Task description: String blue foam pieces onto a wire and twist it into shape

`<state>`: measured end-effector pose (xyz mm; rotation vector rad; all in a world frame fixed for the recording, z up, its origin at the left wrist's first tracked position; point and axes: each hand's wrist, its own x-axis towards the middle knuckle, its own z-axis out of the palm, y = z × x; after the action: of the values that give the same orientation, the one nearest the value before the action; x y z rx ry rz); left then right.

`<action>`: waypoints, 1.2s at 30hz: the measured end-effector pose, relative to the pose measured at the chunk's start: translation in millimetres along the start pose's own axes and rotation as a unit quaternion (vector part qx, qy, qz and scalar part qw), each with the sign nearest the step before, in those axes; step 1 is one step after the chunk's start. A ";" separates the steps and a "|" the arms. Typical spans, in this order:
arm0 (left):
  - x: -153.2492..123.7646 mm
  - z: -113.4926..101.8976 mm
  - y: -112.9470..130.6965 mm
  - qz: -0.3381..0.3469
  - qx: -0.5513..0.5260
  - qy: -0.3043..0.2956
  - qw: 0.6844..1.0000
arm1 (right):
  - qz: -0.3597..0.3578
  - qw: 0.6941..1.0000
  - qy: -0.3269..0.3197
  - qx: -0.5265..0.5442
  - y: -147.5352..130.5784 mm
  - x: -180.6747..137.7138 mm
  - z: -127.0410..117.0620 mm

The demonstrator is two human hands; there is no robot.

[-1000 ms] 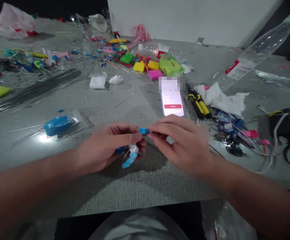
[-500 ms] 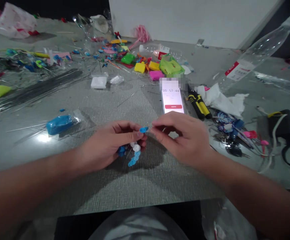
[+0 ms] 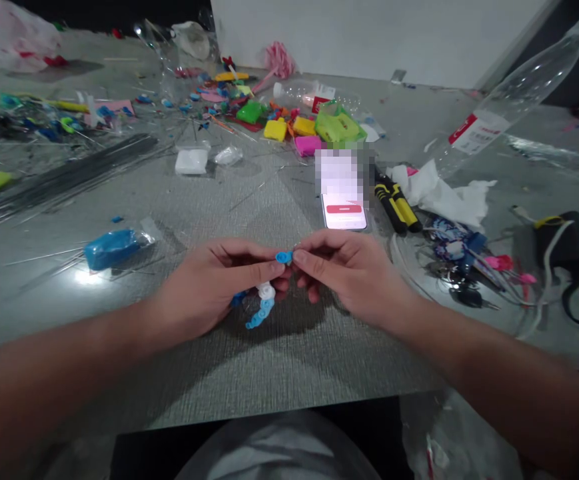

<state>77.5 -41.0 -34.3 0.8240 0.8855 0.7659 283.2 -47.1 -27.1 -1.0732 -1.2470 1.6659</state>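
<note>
Near the table's front, my left hand [image 3: 224,277] is closed around a small clay piece made of blue and white discs. The blue tip [image 3: 284,257] of this piece sticks out between its thumb and forefinger. Below those fingers hangs a curved row of white and light blue clay discs [image 3: 263,307], and a darker blue bit [image 3: 238,299] shows beneath the palm. My right hand [image 3: 346,267] pinches the right end of the blue tip with thumb and forefinger. The fingers hide much of the piece.
A bag of blue clay [image 3: 114,249] lies left, beyond it a bundle of thin wires [image 3: 69,173]. A phone [image 3: 344,217], yellow-black pliers [image 3: 396,203], crumpled tissue [image 3: 432,190], keys [image 3: 469,297] and a black adapter [image 3: 574,250] lie right. Colourful clay packs [image 3: 275,129] sit behind.
My right hand has moved slightly left and its thumb and forefinger now touch the blue tip. The view has shifted a little, and the phone's time is now covered by blurred blocks.
</note>
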 end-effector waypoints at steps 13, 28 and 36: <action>-6.3 0.1 9.3 0.030 0.151 -0.036 0.987 | -0.145 0.958 -0.066 -0.240 -19.0 -3.5 -19.2; -5.7 -2.5 7.8 -0.019 0.091 -0.050 0.994 | -0.160 0.959 -0.080 -0.218 -18.9 -4.3 -16.5; -6.5 -1.3 8.3 -0.057 0.026 -0.080 0.995 | -0.222 0.936 -0.074 -0.263 -16.2 -1.6 -17.5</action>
<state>71.8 -42.2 -25.5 0.8599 0.8041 0.5703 301.7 -39.6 -13.9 -0.8749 -1.9416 1.1048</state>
